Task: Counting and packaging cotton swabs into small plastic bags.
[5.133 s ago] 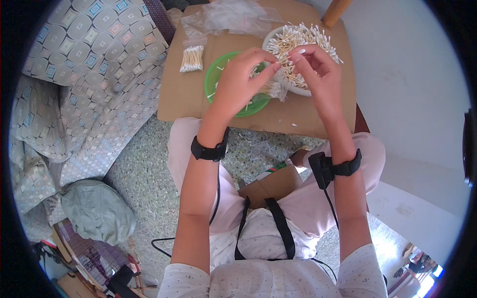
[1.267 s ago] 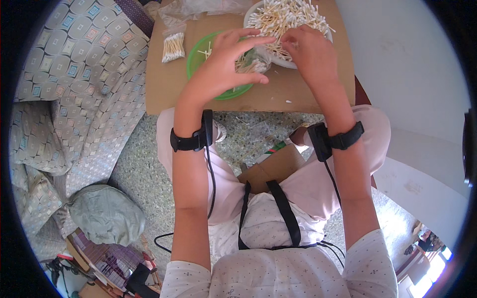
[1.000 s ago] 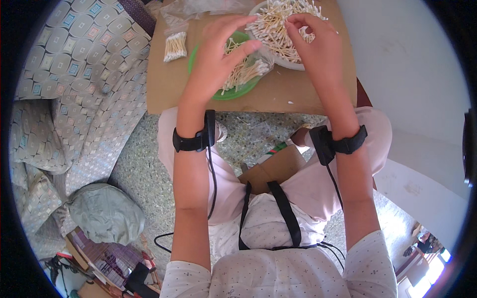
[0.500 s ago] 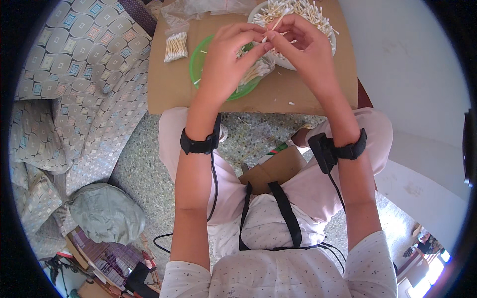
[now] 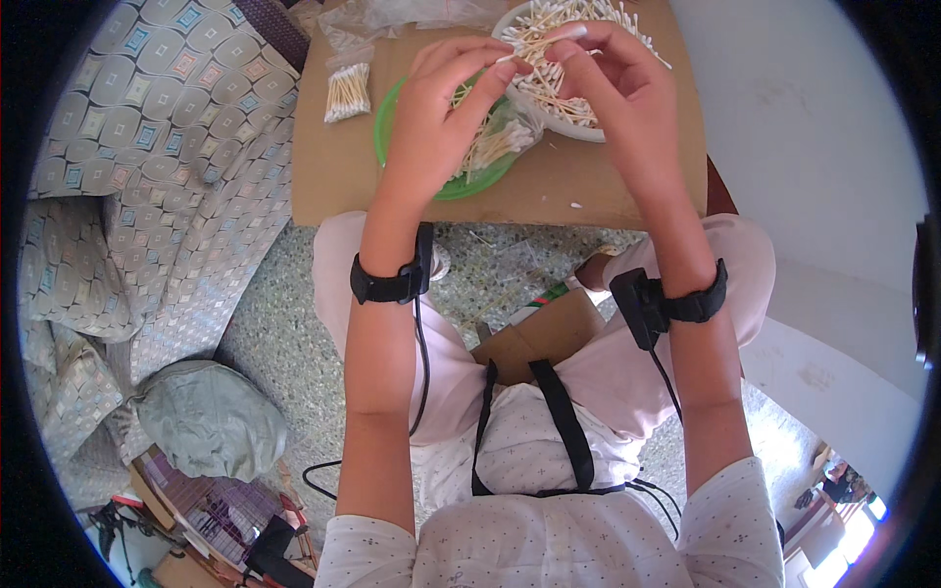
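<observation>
Over the cardboard, my left hand (image 5: 441, 108) is closed, thumb and index finger pinching what looks like a cotton swab whose white tip shows at the fingertips. To its right, my right hand (image 5: 622, 88) is curled and pinches a cotton swab (image 5: 569, 34) with its white head pointing up and right. Behind and beneath the right hand stands a white bowl (image 5: 593, 135) heaped with loose cotton swabs (image 5: 549, 14). Under the left hand is a green plate (image 5: 480, 188), partly hidden, bearing a clear plastic bag of swabs (image 5: 508, 142).
A filled small bag of swabs (image 5: 348, 93) lies on the cardboard (image 5: 333, 176) at the left. Clear plastic bags (image 5: 431, 14) lie at the back. A small white bit (image 5: 575, 206) rests near the front edge. Patterned cloth (image 5: 176, 108) hangs left; a white wall (image 5: 794, 118) stands right.
My hands were touching at the fingertips and have drawn apart, the right one moving right with the swab. The left hand has shifted slightly left.
</observation>
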`<action>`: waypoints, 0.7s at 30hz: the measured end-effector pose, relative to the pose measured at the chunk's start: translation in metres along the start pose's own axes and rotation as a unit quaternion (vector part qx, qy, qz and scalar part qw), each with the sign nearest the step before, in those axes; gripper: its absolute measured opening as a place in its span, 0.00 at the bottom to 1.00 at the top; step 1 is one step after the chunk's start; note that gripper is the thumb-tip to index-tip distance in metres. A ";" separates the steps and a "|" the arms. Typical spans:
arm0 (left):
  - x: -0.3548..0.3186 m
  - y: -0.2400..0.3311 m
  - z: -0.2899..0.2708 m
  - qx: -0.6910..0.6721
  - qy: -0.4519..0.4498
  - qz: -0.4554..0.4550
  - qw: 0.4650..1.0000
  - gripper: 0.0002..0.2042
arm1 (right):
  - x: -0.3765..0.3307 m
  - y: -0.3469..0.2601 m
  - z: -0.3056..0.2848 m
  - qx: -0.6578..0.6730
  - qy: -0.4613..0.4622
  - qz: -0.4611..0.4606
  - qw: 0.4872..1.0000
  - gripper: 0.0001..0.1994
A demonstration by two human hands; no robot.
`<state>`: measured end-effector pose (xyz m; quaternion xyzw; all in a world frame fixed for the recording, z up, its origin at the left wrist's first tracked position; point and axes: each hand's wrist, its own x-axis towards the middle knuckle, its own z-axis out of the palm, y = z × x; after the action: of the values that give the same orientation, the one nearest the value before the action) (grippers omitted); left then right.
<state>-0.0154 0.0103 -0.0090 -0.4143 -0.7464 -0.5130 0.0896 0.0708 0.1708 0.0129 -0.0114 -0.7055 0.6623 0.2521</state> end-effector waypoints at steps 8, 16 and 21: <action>-0.002 0.003 0.000 0.011 -0.015 -0.007 1.000 0.08 | 0.003 0.000 -0.011 0.126 -0.009 0.043 0.991 0.11; -0.002 0.005 0.002 0.002 -0.053 0.014 0.998 0.08 | 0.007 -0.002 -0.009 0.075 0.012 0.061 0.995 0.13; -0.004 0.006 0.002 -0.009 -0.035 -0.007 0.999 0.08 | 0.003 0.001 -0.007 0.045 0.023 0.042 0.998 0.10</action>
<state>-0.0084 0.0103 -0.0080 -0.4273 -0.7471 -0.5060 0.0561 0.0702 0.1786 0.0125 -0.0443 -0.6677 0.7031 0.2404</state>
